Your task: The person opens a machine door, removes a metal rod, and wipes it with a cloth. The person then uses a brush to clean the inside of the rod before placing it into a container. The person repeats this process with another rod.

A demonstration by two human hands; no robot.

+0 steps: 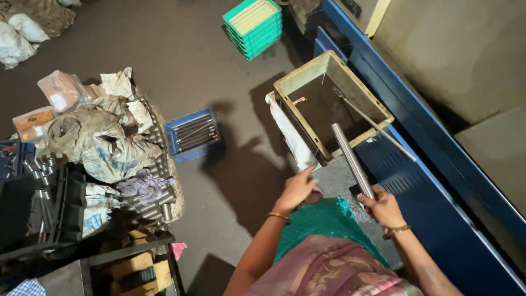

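Head view looks down on a dark, dusty concrete floor (181,60) in a dim workshop, with a long blue metal cabinet (438,219) with vent slots running along the right side and a pale wall above it. The right hand (383,207) is closed around the lower end of a steel rod (350,159), which slants up and away so that its far end lies over the open beige crate (329,98) just in front of the person. A thinner rod (378,129) leans across that crate's right rim. The left hand (296,190) rests with fingers curled at the crate's near corner, beside a white cloth (287,134) hanging down its side; whether it grips anything I cannot tell.

Farther off stands a stack of green plastic crates (255,24) with pale contents on top. A small blue tray (192,132) of thin rods sits on the floor in the middle. To the left lies a heap of grubby printed sacks (104,142), a clear bag (63,90) and a small orange-brown box (33,121), with short steel cylinders (156,203) piled against them. White bags (19,35) sit in the top left corner
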